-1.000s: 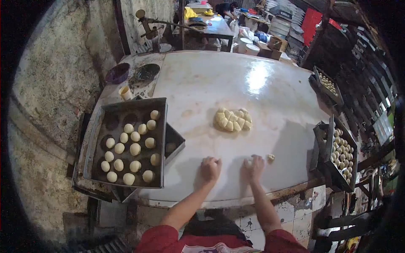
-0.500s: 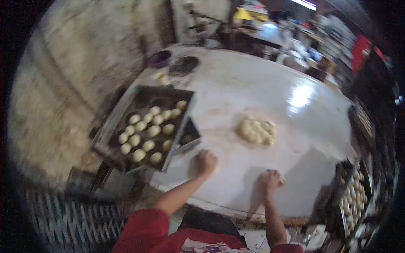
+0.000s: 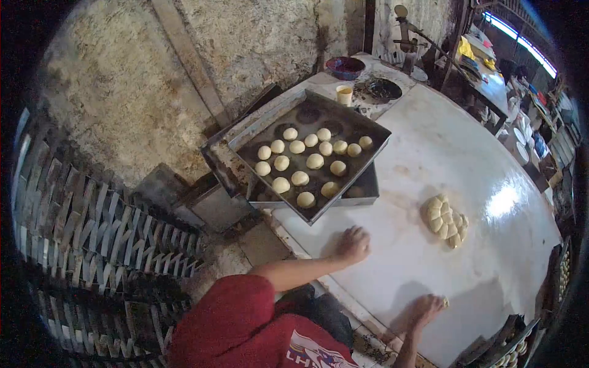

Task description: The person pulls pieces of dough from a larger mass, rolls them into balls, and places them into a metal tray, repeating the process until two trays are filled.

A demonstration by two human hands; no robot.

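Note:
My left hand (image 3: 354, 245) is curled down on the white worktop, just off the near corner of a metal tray (image 3: 372, 161). Whatever lies under its fingers is hidden. Further right, my right hand (image 3: 427, 310) is cupped over a small piece of dough (image 3: 446, 302), of which only a pale edge shows past the fingertips. Beyond both hands rests a heap of cut dough pieces (image 3: 444, 219), pressed together. Round dough balls (image 3: 315, 161) sit spaced out in the dark tray, touched by neither hand.
A second tray (image 3: 362, 199) lies beneath the first. Behind them stand a cup (image 3: 344, 95), a dark red bowl (image 3: 345, 68) and a dark round pan (image 3: 384, 89). More trays of dough balls (image 3: 512, 354) are at the right edge. Metal racks (image 3: 104, 227) fill the lower left.
My view has swung left, so the trays and worktop appear further right. Both hands stay low on the worktop, with the dough under my right hand now more covered.

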